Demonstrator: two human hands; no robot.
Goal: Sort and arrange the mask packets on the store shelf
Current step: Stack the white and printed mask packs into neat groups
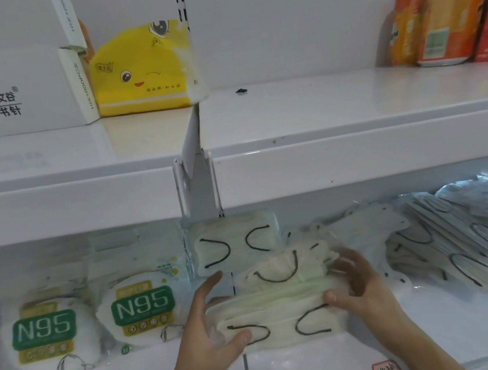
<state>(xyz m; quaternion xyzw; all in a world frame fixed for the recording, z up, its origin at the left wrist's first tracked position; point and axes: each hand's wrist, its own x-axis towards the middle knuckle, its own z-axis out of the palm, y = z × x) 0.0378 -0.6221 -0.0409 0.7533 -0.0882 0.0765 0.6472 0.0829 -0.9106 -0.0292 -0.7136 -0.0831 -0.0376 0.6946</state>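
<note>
From the head camera, the left hand point(209, 316) and right hand point(356, 284) are gripping a stack of mask packets point(278, 315) by its ends on the lower shelf point(456, 326), fingers partly hiding the edges. The loose pile point(448, 243) to the right is blurring into glare.

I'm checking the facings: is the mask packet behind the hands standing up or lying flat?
Standing. The mask packet stands at the shelf back, its ear loops facing forward.

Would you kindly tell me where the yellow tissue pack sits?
In the head view, the yellow tissue pack stands on the upper shelf, left of centre, right beside the white Wengu boxes.
</note>
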